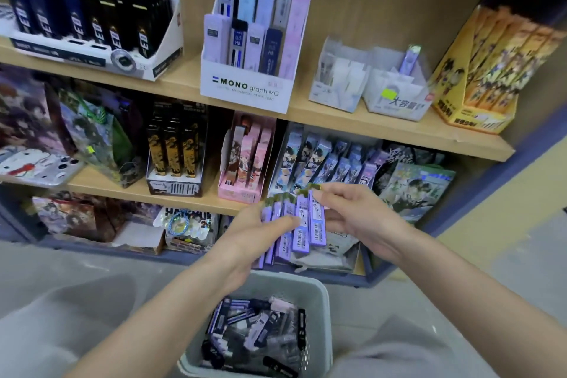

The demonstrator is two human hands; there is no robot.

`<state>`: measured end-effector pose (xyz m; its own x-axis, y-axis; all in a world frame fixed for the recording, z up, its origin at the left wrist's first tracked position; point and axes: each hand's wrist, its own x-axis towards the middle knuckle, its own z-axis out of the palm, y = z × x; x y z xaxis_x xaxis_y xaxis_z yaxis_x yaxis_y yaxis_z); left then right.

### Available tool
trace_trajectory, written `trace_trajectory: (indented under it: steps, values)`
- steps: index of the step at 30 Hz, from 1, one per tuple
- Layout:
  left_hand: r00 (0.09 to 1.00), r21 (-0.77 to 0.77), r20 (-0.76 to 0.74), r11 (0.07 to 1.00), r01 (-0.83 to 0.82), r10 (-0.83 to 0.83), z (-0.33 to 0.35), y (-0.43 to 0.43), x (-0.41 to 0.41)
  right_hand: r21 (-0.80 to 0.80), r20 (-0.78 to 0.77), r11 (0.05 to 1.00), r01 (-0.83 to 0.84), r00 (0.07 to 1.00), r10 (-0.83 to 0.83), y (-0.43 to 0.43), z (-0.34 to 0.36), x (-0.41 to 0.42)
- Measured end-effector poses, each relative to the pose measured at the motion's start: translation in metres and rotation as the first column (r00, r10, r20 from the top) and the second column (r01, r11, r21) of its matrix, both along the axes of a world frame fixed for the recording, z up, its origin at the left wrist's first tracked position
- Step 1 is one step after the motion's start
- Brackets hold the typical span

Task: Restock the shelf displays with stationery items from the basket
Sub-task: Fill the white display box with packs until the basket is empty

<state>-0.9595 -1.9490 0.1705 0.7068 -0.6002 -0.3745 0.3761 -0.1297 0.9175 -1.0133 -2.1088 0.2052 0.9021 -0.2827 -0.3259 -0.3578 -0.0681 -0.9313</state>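
My left hand (pixel 260 233) holds a fanned bunch of several purple lead cases (pixel 294 224) in front of the lower shelf. My right hand (pixel 356 215) pinches the rightmost case of that bunch near its top. Below my arms stands the grey basket (pixel 322 301), holding several more purple, black and white cases. On the upper shelf, a white display box (pixel 395 95) with a green sticker holds one matching purple case (pixel 409 60); a second clear box (pixel 334 86) stands to its left.
The upper shelf also carries a white Mono lead display (pixel 248 86), a box of black cases (pixel 92 24) at the left and a yellow cartoon display (pixel 478 77) at the right. Lower shelves are packed with illustrated stationery boxes. Grey floor lies left of the basket.
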Motion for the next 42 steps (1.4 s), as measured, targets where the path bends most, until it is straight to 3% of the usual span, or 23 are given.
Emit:
trace_trajectory:
  steps: [5,8,10,12,15,19,29,32,38,42]
  values:
    - [0.998,-0.043,-0.060,0.999,-0.015,0.013,0.028,-0.021,0.005,-0.082,0.033,0.992,0.098,0.995,-0.096,-0.017,0.032,0.001]
    - [1.000,-0.051,0.007,0.999,-0.006,0.006,0.041,-0.035,0.011,-0.214,0.215,0.947,0.239,0.957,-0.193,-0.039,0.070,0.004]
    - [0.998,-0.044,0.056,0.999,-0.010,0.012,0.047,-0.043,0.017,-0.328,0.410,0.863,0.384,0.881,-0.236,-0.058,0.101,0.009]
    - [0.996,-0.040,0.091,0.999,-0.022,0.026,0.050,-0.050,0.023,-0.429,0.611,0.719,0.547,0.762,-0.215,-0.079,0.123,0.019]
    - [0.993,-0.032,0.110,0.999,-0.029,0.032,0.053,-0.059,0.029,-0.520,0.749,0.505,0.689,0.652,-0.118,-0.112,0.135,0.042]
    - [0.993,-0.016,0.107,0.999,-0.042,0.043,0.052,-0.065,0.034,-0.621,0.713,0.391,0.679,0.697,-0.078,-0.149,0.134,0.076]
    - [0.996,-0.044,0.068,0.997,-0.056,0.059,0.049,-0.073,0.045,-0.851,0.394,0.314,0.421,0.907,-0.148,-0.188,0.126,0.111]
    - [0.996,-0.058,0.052,0.996,-0.066,0.069,0.048,-0.075,0.046,-0.834,0.438,0.300,0.462,0.887,-0.147,-0.193,0.124,0.116]
    - [0.994,-0.072,0.053,0.994,-0.087,0.091,0.046,-0.078,0.044,-0.846,0.480,0.185,0.500,0.865,-0.144,-0.190,0.121,0.113]
    - [0.994,-0.043,0.058,0.995,-0.087,0.090,0.046,-0.076,0.042,-0.731,0.663,0.164,0.662,0.747,-0.058,-0.155,0.120,0.090]
